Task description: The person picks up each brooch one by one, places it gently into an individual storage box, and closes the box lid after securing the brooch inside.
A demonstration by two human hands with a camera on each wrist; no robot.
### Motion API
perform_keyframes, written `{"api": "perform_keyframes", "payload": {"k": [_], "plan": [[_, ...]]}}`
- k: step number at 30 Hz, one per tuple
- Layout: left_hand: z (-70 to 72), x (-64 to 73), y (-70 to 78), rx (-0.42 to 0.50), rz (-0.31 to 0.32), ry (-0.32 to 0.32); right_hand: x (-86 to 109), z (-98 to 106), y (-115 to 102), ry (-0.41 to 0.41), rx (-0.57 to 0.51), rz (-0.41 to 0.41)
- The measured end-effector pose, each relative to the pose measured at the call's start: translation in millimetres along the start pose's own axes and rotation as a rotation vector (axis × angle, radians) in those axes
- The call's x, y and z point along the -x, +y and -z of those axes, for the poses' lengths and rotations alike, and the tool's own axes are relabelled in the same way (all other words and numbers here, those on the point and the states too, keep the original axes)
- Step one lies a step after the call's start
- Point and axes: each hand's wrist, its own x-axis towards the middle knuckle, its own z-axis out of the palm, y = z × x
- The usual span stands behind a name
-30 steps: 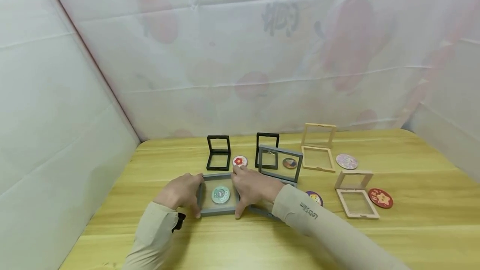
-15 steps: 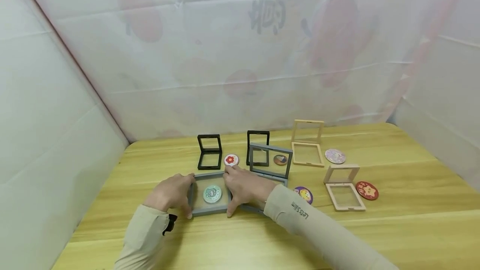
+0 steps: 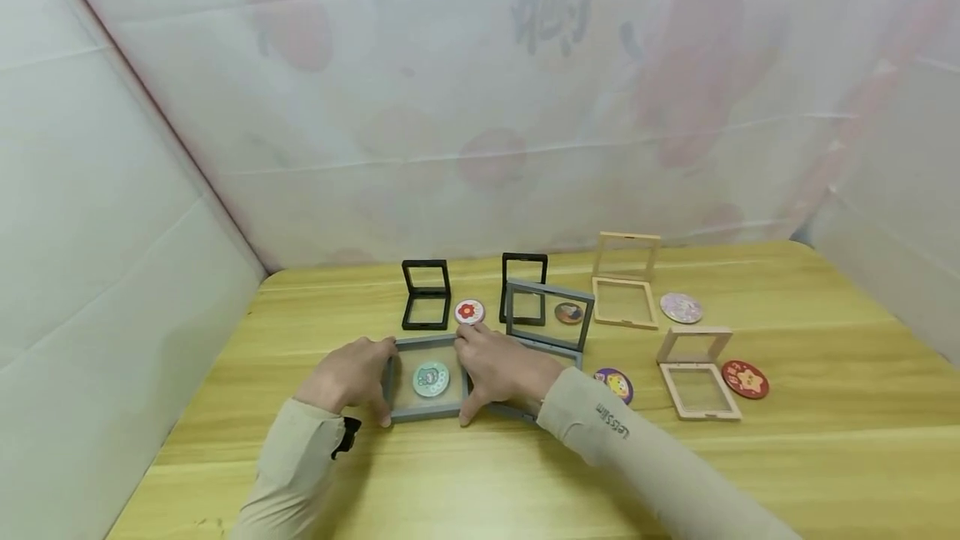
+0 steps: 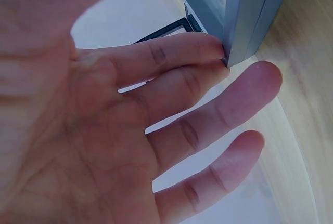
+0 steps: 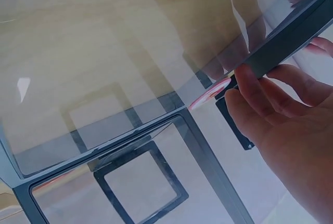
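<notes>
Head cam: above & behind both hands, faces fwd/down over worktop [image 3: 420, 477], widest & farthest off. L wrist cam: v. close, looks along L hand [image 3: 348, 377] to fingertips. R wrist cam: close, rolled, R hand [image 3: 501, 369] at img right. All share frame [image 3: 427, 416] betw. hands.

Pale creased sheeting [image 3: 412, 65], faint pink blotches [image 3: 491, 158] — yellow wood-grain table [image 3: 465, 473].

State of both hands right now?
Left hand: holding the left end of the gray display frame with the mint-green badge, between thumb and fingers.
Right hand: holding that frame's right end, between thumb and fingers.
</notes>
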Motion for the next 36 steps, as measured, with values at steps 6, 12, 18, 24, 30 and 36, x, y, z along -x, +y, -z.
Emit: {"api": "perform_keyframes", "payload": {"k": [6,12,18,24,30,36], "plan": [[0.9,0.0,0.4,-0.005,-0.01,0.003,-1.0,2,0,-0.001,0.019,0.002],[-2.8,4.3,0.2,0.008,-0.003,-0.005,3.5,1,-5,-0.009,0.04,-0.009],[0.6,6.2,-2.0,0.043,-0.009,-0.032,1.5,9,-7,-0.056,0.036,-0.051],[3.8,8.6,-4.4,0.038,-0.013,-0.066,-4.1,16,-9,-0.106,0.028,-0.083],[2.6,14.0,3.1,-0.017,-0.014,-0.068,-1.1,20,-11,-0.142,0.022,-0.101],[5.9,21.6,13.2,-0.051,-0.037,-0.049,15.7,37,-4,-0.113,-0.171,-0.102]]}}
